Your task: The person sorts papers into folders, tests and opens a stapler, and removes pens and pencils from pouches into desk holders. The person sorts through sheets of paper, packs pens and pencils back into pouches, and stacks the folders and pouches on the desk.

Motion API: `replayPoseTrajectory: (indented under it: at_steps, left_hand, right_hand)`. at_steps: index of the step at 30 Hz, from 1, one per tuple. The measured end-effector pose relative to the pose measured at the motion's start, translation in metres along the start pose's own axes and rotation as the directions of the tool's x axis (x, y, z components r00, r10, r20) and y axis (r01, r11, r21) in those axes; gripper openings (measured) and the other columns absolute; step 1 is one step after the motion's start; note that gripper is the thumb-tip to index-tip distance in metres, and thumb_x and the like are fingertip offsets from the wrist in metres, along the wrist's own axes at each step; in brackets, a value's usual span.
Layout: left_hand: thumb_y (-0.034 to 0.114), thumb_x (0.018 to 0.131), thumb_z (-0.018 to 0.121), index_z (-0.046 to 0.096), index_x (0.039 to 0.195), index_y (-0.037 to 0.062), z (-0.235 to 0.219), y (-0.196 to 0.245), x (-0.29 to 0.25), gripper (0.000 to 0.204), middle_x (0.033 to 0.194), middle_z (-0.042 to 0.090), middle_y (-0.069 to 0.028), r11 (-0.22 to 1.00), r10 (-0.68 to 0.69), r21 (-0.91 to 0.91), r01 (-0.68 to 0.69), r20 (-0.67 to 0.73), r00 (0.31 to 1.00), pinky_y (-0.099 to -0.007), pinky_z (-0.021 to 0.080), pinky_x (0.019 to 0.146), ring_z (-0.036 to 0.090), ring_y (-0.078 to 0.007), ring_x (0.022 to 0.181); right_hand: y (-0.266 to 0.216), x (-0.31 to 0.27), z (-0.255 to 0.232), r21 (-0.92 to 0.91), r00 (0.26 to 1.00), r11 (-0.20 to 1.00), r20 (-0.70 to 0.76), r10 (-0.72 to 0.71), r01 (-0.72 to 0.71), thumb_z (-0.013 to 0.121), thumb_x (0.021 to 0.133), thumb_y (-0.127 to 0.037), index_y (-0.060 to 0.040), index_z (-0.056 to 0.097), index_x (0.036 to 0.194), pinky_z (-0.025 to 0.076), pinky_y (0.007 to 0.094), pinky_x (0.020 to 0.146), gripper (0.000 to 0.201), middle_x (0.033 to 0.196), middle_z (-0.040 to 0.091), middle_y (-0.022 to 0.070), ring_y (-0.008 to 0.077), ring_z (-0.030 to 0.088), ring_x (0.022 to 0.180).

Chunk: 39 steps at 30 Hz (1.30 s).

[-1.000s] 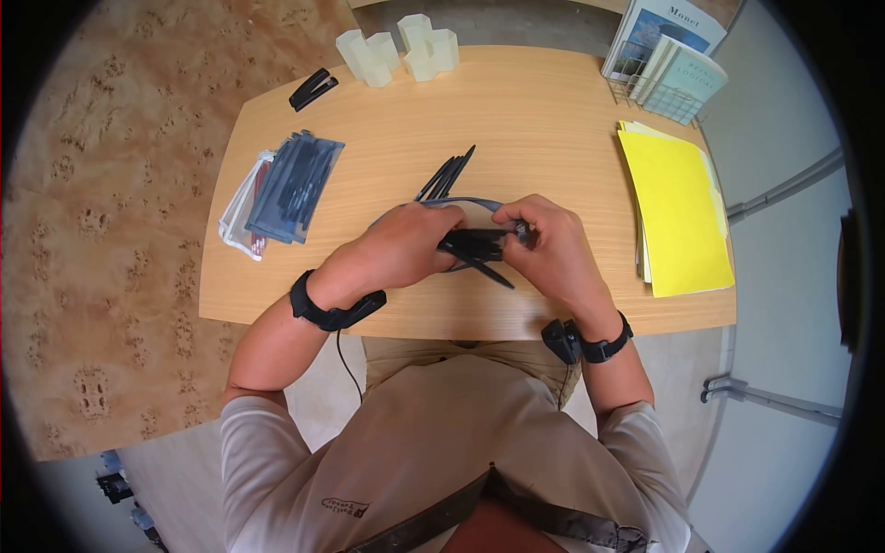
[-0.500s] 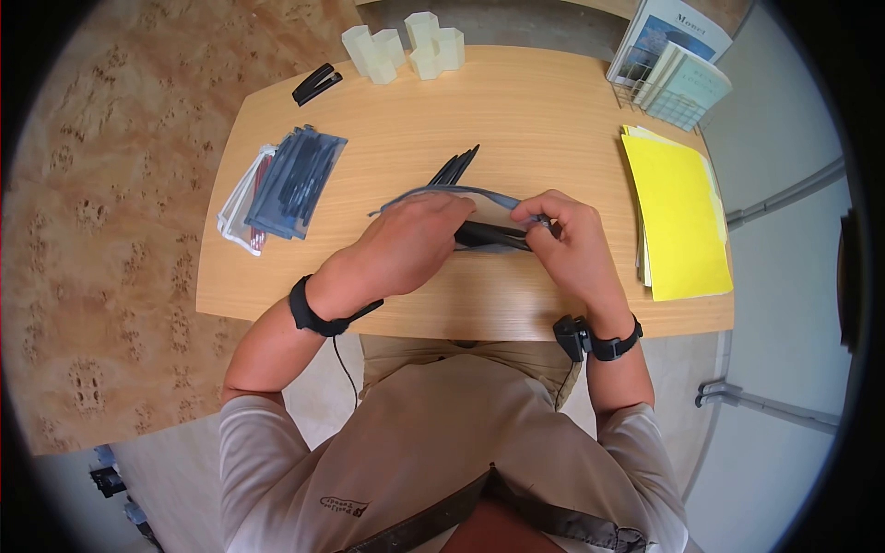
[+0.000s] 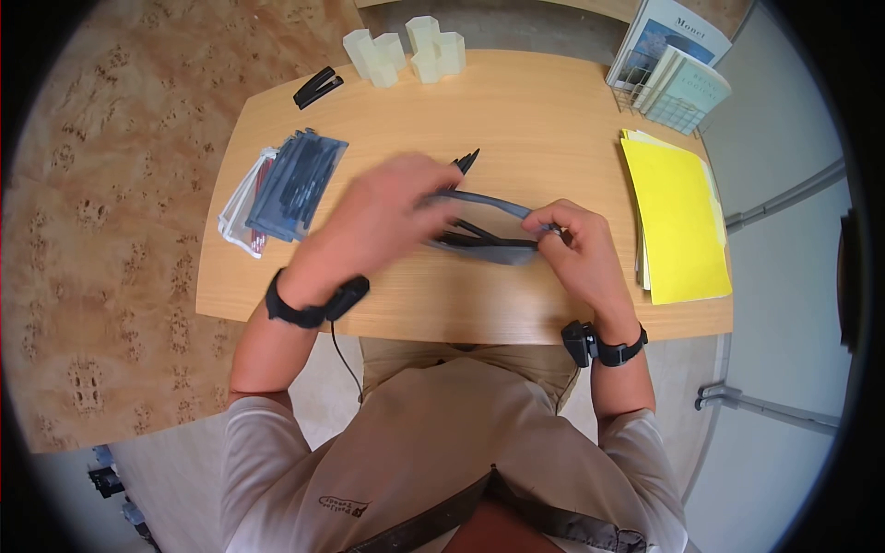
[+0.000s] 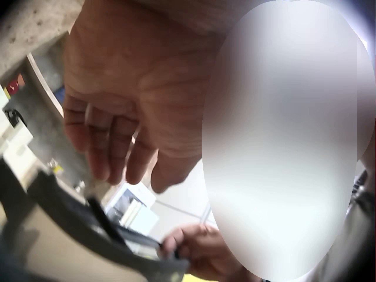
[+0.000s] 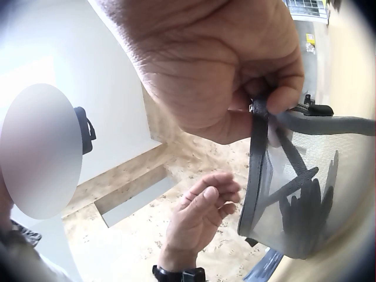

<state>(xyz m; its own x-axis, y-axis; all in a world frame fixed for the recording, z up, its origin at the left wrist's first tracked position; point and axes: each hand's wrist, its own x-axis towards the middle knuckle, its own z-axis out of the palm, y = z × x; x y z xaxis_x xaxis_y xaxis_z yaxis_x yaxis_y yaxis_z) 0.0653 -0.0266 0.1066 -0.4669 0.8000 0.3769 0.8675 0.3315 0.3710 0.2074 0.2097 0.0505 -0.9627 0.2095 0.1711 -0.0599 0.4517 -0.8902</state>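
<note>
A grey mesh zipper pouch [image 3: 507, 252] hangs with its mouth apart over the middle of the desk. My right hand [image 3: 581, 251] pinches its right end by the zipper, thumb against fingers. Through the mesh in the right wrist view, several black pens [image 5: 305, 202] show inside the pouch. My left hand [image 3: 383, 212], blurred, is at the pouch's left end; in the left wrist view its palm and loosely bent fingers hold nothing. Beyond the pouch more black pens [image 3: 469, 162] lie on the desk, partly hidden by the left hand.
Grey mesh pouches [image 3: 300, 180] and a white-edged pouch [image 3: 236, 217] are stacked on the left. A black stapler [image 3: 318, 88] and pale hexagonal holders [image 3: 375, 60] stand at the back. On the right are a yellow folder [image 3: 682, 221] and books [image 3: 682, 83] in a wire rack.
The left hand has come off the pouch and moved left and away from the body. The pens at the mouth have gone down into the pouch. The right hand keeps its pinch, slightly further right.
</note>
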Motion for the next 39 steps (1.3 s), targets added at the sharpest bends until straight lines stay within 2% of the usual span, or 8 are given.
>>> replayPoseTrajectory:
  at_steps: [3, 8, 11, 27, 32, 34, 36, 39]
  left_hand:
    - [0.017, 0.09, 0.071, 0.07, 0.102, 0.0005, -0.004, -0.035, 0.013, 0.02, 0.098, 0.072, -0.0143, 0.963, -0.225, -0.146, 0.225, 0.021, 0.974, -0.0311, 0.053, 0.073, 0.067, -0.0256, 0.081]
    - [0.031, 0.088, 0.072, 0.068, 0.106, 0.0008, 0.062, -0.064, 0.017, 0.036, 0.105, 0.072, -0.0203, 0.853, -0.507, 0.313, 0.417, 0.308, 0.805, -0.0465, 0.055, 0.083, 0.069, -0.0372, 0.099]
    - [0.027, 0.087, 0.071, 0.064, 0.106, -0.0018, 0.086, -0.069, 0.015, 0.035, 0.105, 0.07, -0.0224, 0.891, -0.383, 0.35, 0.289, 0.236, 0.893, -0.0495, 0.055, 0.086, 0.068, -0.0397, 0.101]
    - [0.011, 0.088, 0.057, 0.054, 0.102, -0.0004, 0.108, -0.086, -0.011, 0.018, 0.1, 0.066, -0.0243, 0.873, -0.322, 0.412, 0.262, 0.083, 0.943, -0.0532, 0.055, 0.077, 0.066, -0.0439, 0.088]
    - [0.025, 0.1, 0.057, 0.059, 0.108, 0.0016, 0.081, -0.095, -0.007, 0.025, 0.084, 0.067, -0.0245, 0.876, -0.482, 0.074, 0.477, 0.112, 0.869, -0.0556, 0.052, 0.077, 0.068, -0.0455, 0.085]
    - [0.032, 0.103, 0.059, 0.06, 0.107, 0.0034, 0.06, -0.092, -0.002, 0.029, 0.072, 0.065, -0.0157, 0.88, -0.475, 0.014, 0.475, 0.078, 0.877, -0.047, 0.053, 0.071, 0.071, -0.0333, 0.081]
    - [0.027, 0.103, 0.061, 0.059, 0.106, 0.0041, 0.02, -0.054, 0.008, 0.024, 0.074, 0.064, -0.0065, 0.649, -0.489, -0.601, 0.466, 0.14, 0.861, -0.0348, 0.052, 0.066, 0.067, -0.0172, 0.078]
    - [0.024, 0.103, 0.063, 0.06, 0.108, 0.0046, 0.001, -0.008, 0.012, 0.02, 0.078, 0.061, -0.0012, 0.398, -0.278, -0.893, 0.212, 0.103, 0.955, -0.0264, 0.049, 0.067, 0.061, -0.0076, 0.078]
  right_hand:
    - [0.009, -0.007, -0.011, 0.032, 1.0, 0.999, 0.013, -0.02, 0.019, 0.059, 0.081, 0.001, 0.0017, 0.074, 0.093, 0.044, 0.0283, 0.059, 0.02, 0.085, 0.07, 0.0099, 0.0143, 0.058, 0.065]
    - [0.009, -0.011, -0.023, 0.063, 0.996, 0.997, 0.075, -0.047, 0.043, 0.056, 0.08, 0.004, 0.002, 0.073, 0.091, 0.044, 0.0269, 0.061, 0.021, 0.083, 0.07, 0.0089, 0.0136, 0.059, 0.066]
    - [0.006, -0.015, -0.025, 0.068, 0.996, 0.998, 0.085, -0.01, 0.004, 0.055, 0.079, 0.005, 0.0022, 0.073, 0.091, 0.044, 0.0265, 0.061, 0.021, 0.083, 0.07, 0.0085, 0.0134, 0.059, 0.067]
    - [0.005, -0.011, -0.017, 0.056, 0.998, 0.998, 0.058, -0.027, 0.023, 0.057, 0.081, 0.003, 0.0011, 0.072, 0.093, 0.042, 0.0278, 0.058, 0.019, 0.082, 0.069, 0.0091, 0.0136, 0.056, 0.063]
    - [0.003, -0.011, -0.017, 0.038, 0.999, 0.999, 0.036, -0.011, 0.009, 0.059, 0.081, 0.001, 0.0008, 0.073, 0.094, 0.042, 0.0284, 0.057, 0.02, 0.083, 0.069, 0.0094, 0.0146, 0.056, 0.061]
    - [0.003, -0.012, -0.017, 0.019, 0.999, 1.0, 0.043, 0.017, -0.018, 0.059, 0.081, 0.001, 0.0009, 0.073, 0.095, 0.041, 0.0279, 0.056, 0.02, 0.082, 0.068, 0.0088, 0.0135, 0.055, 0.061]
    - [0.005, -0.011, -0.016, 0.034, 0.999, 0.999, 0.033, 0.029, -0.03, 0.06, 0.081, 0.0, 0.001, 0.074, 0.096, 0.041, 0.0275, 0.056, 0.02, 0.081, 0.067, 0.0084, 0.0127, 0.054, 0.06]
    - [0.001, -0.007, -0.011, 0.044, 0.998, 0.998, 0.044, 0.044, -0.046, 0.061, 0.081, 0.0, 0.0011, 0.074, 0.097, 0.041, 0.0267, 0.056, 0.02, 0.079, 0.066, 0.0076, 0.0111, 0.052, 0.06]
